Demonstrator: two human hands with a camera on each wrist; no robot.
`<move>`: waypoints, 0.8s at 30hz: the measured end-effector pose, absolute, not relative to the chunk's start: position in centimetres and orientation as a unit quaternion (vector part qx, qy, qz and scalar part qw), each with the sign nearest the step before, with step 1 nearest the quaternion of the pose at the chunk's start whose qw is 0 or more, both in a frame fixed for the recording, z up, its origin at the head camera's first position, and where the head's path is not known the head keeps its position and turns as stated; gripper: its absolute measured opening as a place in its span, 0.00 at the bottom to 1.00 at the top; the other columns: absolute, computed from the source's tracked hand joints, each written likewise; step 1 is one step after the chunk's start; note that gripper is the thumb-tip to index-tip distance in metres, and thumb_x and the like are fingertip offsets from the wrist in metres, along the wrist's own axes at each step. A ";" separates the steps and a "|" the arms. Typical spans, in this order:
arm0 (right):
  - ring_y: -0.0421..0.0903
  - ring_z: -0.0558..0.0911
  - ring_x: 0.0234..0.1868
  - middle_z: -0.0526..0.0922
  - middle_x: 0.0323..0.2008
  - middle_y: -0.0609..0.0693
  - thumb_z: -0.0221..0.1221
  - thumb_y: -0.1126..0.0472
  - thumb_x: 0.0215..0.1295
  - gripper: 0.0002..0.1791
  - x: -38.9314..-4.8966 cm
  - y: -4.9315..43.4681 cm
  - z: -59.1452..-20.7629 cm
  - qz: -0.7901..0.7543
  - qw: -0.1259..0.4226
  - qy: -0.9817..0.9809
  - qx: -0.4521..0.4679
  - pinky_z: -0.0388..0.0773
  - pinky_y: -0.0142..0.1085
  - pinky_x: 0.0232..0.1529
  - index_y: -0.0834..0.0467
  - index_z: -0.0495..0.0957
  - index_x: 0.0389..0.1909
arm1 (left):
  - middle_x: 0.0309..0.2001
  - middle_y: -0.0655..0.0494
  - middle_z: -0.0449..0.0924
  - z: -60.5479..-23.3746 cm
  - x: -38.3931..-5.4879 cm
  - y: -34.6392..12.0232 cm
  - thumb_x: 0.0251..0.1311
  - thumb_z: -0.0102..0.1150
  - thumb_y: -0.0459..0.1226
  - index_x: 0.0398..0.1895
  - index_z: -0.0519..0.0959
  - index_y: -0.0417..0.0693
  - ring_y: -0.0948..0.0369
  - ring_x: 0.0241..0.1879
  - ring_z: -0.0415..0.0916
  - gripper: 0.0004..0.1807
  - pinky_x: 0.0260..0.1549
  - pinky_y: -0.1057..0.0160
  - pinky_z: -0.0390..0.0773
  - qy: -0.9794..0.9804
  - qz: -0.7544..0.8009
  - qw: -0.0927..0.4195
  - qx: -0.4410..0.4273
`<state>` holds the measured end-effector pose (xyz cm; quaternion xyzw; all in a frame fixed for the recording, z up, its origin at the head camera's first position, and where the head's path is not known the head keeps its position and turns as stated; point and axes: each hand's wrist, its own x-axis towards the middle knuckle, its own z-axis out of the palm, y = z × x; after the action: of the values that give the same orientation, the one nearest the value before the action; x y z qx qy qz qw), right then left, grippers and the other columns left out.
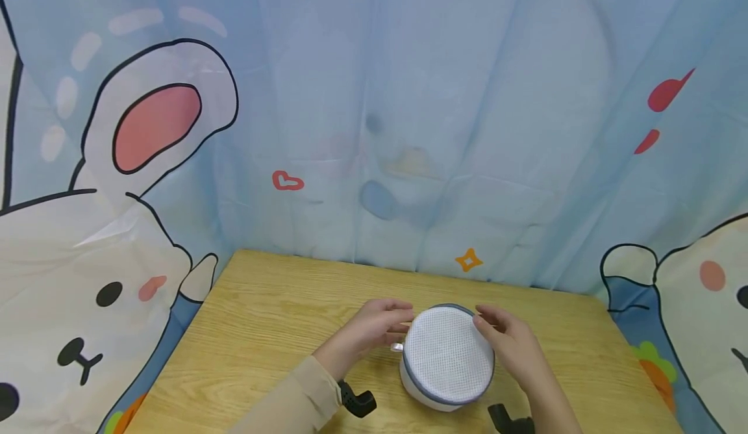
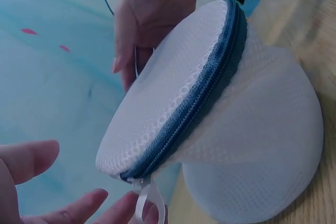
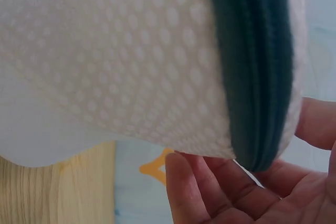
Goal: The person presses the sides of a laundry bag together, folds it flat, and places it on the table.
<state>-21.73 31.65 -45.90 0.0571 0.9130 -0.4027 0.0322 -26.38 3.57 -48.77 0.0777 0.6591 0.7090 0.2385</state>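
Observation:
A round white mesh laundry bag [image 1: 448,356] with a blue zipper band [image 2: 184,114] around its top stands on the wooden table. Its pale zipper pull [image 2: 149,201] hangs from the band on the left side. My left hand [image 1: 376,325] is beside that pull, thumb spread away from the fingers; in the left wrist view the fingertips are partly behind the pull, and contact is unclear. On the opposite side, my right hand [image 1: 514,343] holds the bag's rim, thumb at the top edge and fingers behind and below the band.
Wood-grain table [image 1: 280,317] lies under the bag. A light blue curtain [image 1: 409,96] with cartoon prints hangs along the table's back edge and both sides. Black wrist mounts [image 1: 358,400] sit at both wrists.

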 end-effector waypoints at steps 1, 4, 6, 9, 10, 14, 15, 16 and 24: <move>0.66 0.76 0.73 0.78 0.72 0.66 0.55 0.38 0.82 0.37 -21.8 31.6 -45.9 -0.402 0.032 0.913 0.060 0.79 0.59 0.69 0.60 0.70 0.78 | 0.60 0.46 0.86 -48.8 -26.5 3.9 0.73 0.67 0.42 0.68 0.80 0.40 0.54 0.53 0.87 0.25 0.56 0.52 0.88 0.660 0.709 0.238 0.076; 0.62 0.80 0.68 0.81 0.68 0.65 0.58 0.39 0.81 0.36 -22.0 31.5 -45.8 -0.405 0.029 0.911 0.065 0.82 0.54 0.64 0.62 0.73 0.76 | 0.55 0.48 0.88 -48.8 -26.7 4.7 0.70 0.70 0.40 0.65 0.82 0.41 0.55 0.50 0.88 0.23 0.53 0.52 0.89 0.663 0.708 0.233 0.071; 0.59 0.81 0.65 0.82 0.65 0.64 0.59 0.41 0.80 0.35 -22.0 31.5 -45.8 -0.407 0.026 0.910 0.067 0.84 0.50 0.61 0.63 0.74 0.74 | 0.53 0.48 0.89 -48.8 -26.8 5.2 0.68 0.71 0.39 0.63 0.83 0.41 0.56 0.48 0.88 0.22 0.51 0.53 0.89 0.669 0.703 0.230 0.068; 0.55 0.83 0.61 0.84 0.63 0.63 0.61 0.42 0.79 0.34 -22.2 31.3 -45.8 -0.410 0.023 0.909 0.069 0.84 0.43 0.55 0.63 0.77 0.71 | 0.49 0.49 0.89 -48.8 -26.9 5.7 0.67 0.73 0.37 0.62 0.84 0.41 0.58 0.44 0.87 0.21 0.47 0.55 0.89 0.681 0.693 0.225 0.069; 0.55 0.83 0.60 0.85 0.62 0.63 0.62 0.42 0.79 0.33 -22.2 31.3 -45.8 -0.412 0.023 0.908 0.069 0.83 0.40 0.53 0.64 0.78 0.71 | 0.48 0.49 0.89 -48.8 -26.9 5.8 0.66 0.73 0.36 0.61 0.85 0.42 0.59 0.42 0.86 0.21 0.45 0.56 0.89 0.686 0.690 0.222 0.070; 0.52 0.84 0.56 0.86 0.59 0.62 0.64 0.45 0.77 0.32 -22.3 31.0 -46.1 -0.420 0.021 0.904 0.071 0.81 0.34 0.47 0.65 0.79 0.68 | 0.44 0.50 0.88 -48.7 -26.9 6.2 0.64 0.75 0.34 0.58 0.86 0.42 0.60 0.38 0.84 0.19 0.37 0.62 0.86 0.700 0.678 0.211 0.069; 0.51 0.84 0.55 0.86 0.58 0.62 0.64 0.45 0.77 0.31 -22.4 30.9 -46.1 -0.422 0.021 0.904 0.072 0.81 0.33 0.46 0.66 0.79 0.68 | 0.43 0.50 0.88 -48.8 -26.9 6.3 0.64 0.75 0.34 0.57 0.86 0.42 0.60 0.37 0.84 0.19 0.36 0.63 0.86 0.704 0.676 0.208 0.068; 0.51 0.83 0.54 0.86 0.58 0.62 0.64 0.45 0.77 0.31 -22.4 30.9 -46.2 -0.425 0.020 0.902 0.072 0.81 0.32 0.45 0.66 0.79 0.68 | 0.42 0.50 0.88 -48.8 -26.9 6.3 0.64 0.75 0.33 0.56 0.86 0.41 0.61 0.37 0.84 0.18 0.36 0.63 0.86 0.706 0.674 0.205 0.067; 0.47 0.82 0.49 0.86 0.55 0.61 0.64 0.50 0.78 0.27 -22.6 30.7 -46.7 -0.444 0.015 0.892 0.080 0.80 0.31 0.42 0.68 0.81 0.64 | 0.42 0.50 0.87 -49.2 -27.0 6.5 0.65 0.74 0.33 0.56 0.86 0.39 0.62 0.37 0.83 0.17 0.38 0.66 0.85 0.720 0.663 0.193 0.069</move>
<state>-22.59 30.71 -46.70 0.0801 0.8922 -0.4442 0.0150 -27.05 6.49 -49.21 0.0694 0.7202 0.6627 0.1931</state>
